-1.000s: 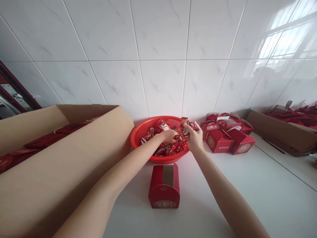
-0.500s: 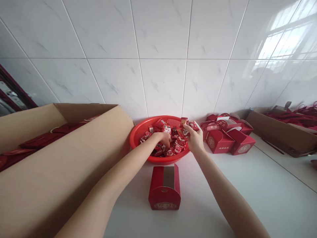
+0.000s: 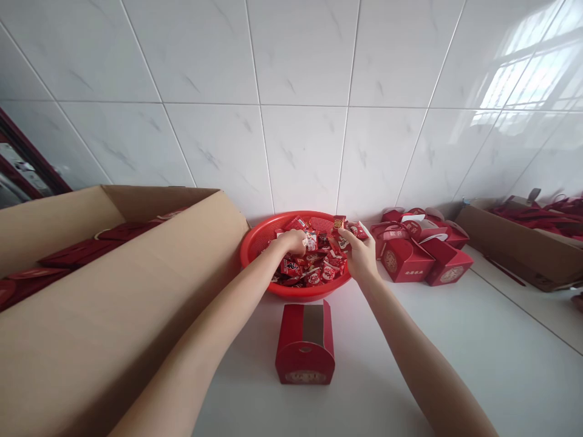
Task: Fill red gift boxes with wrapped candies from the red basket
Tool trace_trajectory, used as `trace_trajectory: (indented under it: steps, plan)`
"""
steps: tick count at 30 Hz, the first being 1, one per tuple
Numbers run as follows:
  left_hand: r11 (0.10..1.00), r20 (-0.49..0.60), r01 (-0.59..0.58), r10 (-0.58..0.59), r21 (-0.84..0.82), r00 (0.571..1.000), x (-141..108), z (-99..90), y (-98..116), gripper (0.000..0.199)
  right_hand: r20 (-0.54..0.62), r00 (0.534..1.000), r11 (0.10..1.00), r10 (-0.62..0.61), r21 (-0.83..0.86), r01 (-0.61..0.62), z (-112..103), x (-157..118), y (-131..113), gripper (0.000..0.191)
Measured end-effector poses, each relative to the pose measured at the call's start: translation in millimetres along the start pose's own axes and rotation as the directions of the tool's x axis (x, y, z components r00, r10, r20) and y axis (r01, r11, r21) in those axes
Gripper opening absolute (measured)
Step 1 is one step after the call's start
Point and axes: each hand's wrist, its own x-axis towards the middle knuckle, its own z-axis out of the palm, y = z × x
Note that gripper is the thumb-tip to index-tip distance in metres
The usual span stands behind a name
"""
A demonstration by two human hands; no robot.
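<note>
Head view: hands apart, the right hand [image 3: 363,258] clasps several wrapped sweets [image 3: 340,242], seemingly gathered to spare the left hand [image 3: 294,241], its grip unclear, among countless more in one red colander [image 3: 249,246]; one red gift box [image 3: 304,364] stands nearer, at least four handled boxes [image 3: 410,267] cluster right, two cardboard cartons [image 3: 191,243] flank everything

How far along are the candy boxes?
Looks done: red boxes at right, contents hidden. In hand: right hand grips wrapped candies; left hand is in the red basket. Apparently left: near box, top seemingly not closed; loose candies lie in the basket.
</note>
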Motion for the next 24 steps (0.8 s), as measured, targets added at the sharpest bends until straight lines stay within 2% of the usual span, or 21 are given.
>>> trace_trajectory:
  steps: [4, 8, 9, 11, 13, 15, 20, 24]
  plan:
    - [0.996, -0.034, 0.017, -0.014, 0.085, 0.999, -3, -0.1, 2, 0.036, -0.001, 1.0, 1.0, -0.005, -0.002, 0.005, 1, -1, 0, 0.028]
    - [0.984, -0.14, -0.114, 0.133, 0.137, 0.981, -7, -1.2, 7, 0.054, 0.001, 1.0, 1.0, -0.005, -0.009, 0.005, 2, -2, 0, 0.028]
    - [0.975, -0.126, -0.172, 0.19, 0.143, 0.974, -7, 0.1, 9, 0.053, 0.006, 1.0, 1.0, -0.006, -0.014, 0.006, 2, -2, -1, 0.028]
    - [0.948, -0.033, -0.284, 0.291, 0.142, 0.956, -5, 5.2, 13, 0.04, 0.011, 1.0, 1.0, -0.005, -0.022, 0.006, 2, -2, -1, 0.028]
    - [0.929, 0.072, -0.339, 0.332, 0.15, 0.94, -3, 11.9, 18, 0.026, 0.012, 1.0, 1.0, -0.002, -0.028, 0.002, 2, -3, -1, 0.028]
    - [0.924, 0.106, -0.332, 0.317, 0.189, 0.943, -1, 17.6, 20, 0.022, 0.004, 1.0, 1.0, -0.002, -0.027, 0.002, 2, -2, -1, 0.029]
    - [0.923, 0.109, -0.287, 0.268, 0.258, 0.957, 0, 19.5, 19, 0.03, 0.006, 1.0, 0.999, -0.003, -0.034, 0.003, 2, -2, -1, 0.03]
    - [0.908, 0.136, -0.36, 0.337, 0.216, 0.932, -2, 19.1, 19, 0.019, 0.008, 1.0, 0.998, 0.0, -0.055, 0.001, 1, -2, 0, 0.03]
